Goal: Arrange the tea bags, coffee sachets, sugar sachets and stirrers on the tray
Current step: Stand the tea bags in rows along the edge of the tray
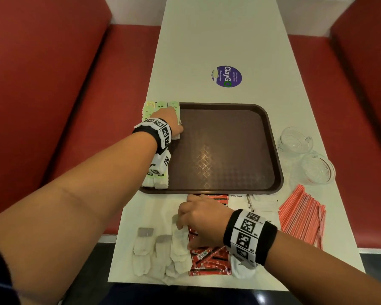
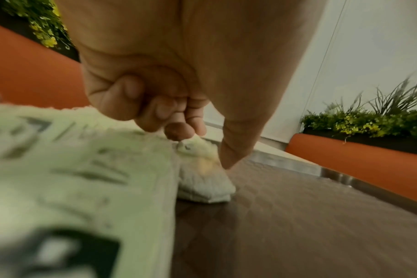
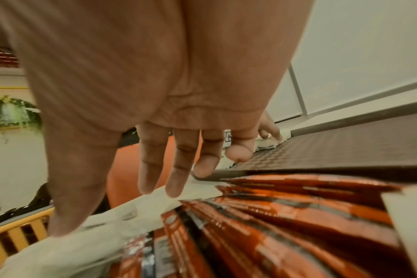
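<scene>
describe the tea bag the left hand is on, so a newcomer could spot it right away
Start at the brown tray on the white table. Green-labelled tea bags line its left edge; follow that row to the far-left corner. The one you want lies there under the left hand, fingertips pinching its top; the others lie untouched.

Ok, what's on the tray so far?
Only green-tagged tea bags, lined along the brown tray's left edge. The left hand pinches one tea bag there and, with its wristband, covers the middle of that row.
</scene>
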A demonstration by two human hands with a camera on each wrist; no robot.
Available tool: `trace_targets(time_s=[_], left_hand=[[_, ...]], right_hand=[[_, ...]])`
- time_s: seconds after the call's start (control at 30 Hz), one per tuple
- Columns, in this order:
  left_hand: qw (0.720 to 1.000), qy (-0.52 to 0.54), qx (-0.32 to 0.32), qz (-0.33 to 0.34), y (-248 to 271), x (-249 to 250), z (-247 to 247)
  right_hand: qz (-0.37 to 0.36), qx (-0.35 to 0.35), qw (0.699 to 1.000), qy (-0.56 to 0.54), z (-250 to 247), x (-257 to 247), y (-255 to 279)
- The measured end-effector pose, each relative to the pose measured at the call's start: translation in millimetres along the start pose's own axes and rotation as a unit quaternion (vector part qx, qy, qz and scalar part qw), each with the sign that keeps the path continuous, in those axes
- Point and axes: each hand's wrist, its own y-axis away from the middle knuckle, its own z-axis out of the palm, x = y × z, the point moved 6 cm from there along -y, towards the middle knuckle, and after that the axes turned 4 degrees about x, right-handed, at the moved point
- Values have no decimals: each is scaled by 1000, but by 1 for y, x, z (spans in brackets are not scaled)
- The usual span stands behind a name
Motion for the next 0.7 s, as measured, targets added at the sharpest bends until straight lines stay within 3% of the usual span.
trace_targets(time_s=[0.27, 0.7], left_hand=[[996, 51, 62, 41, 70, -19, -39], [992, 101, -24, 76, 220, -75, 8]], right_hand=[[-47, -34, 994, 96, 14, -21, -5], [-42, -33, 986, 161, 27, -26, -18]])
